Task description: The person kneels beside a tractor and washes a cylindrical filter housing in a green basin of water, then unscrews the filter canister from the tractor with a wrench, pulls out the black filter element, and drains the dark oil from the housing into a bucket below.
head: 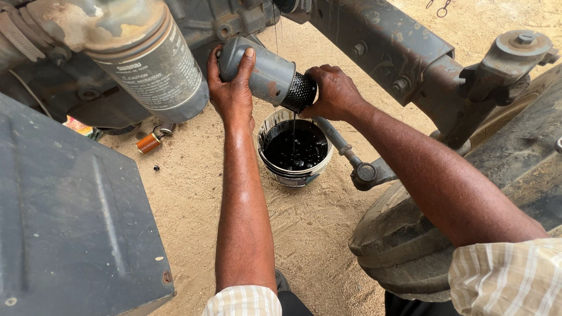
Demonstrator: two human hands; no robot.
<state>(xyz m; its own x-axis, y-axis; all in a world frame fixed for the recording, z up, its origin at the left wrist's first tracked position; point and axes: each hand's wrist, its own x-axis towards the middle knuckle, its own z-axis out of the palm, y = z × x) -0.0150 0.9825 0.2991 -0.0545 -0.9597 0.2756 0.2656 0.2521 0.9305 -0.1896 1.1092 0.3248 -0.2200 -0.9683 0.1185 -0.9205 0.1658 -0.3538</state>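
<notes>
My left hand (pixel 231 88) grips the closed end of a grey cylindrical filter housing (pixel 263 73), held tilted above a white bucket (pixel 293 175). My right hand (pixel 333 93) holds the black perforated filter element (pixel 300 92) that sticks out of the housing's lower end. A thin stream of black oil runs from the element down into the bucket, which is partly filled with black oil. Both forearms reach forward from checked sleeves.
A large grey canister filter (pixel 152 64) hangs from the machine's underside at upper left. A rusty steel frame beam (pixel 386 41) and a steering rod (pixel 351 158) pass on the right, beside a big tyre (pixel 410 234). A dark panel (pixel 70 222) fills the left. A small orange filter (pixel 148 143) lies on sand.
</notes>
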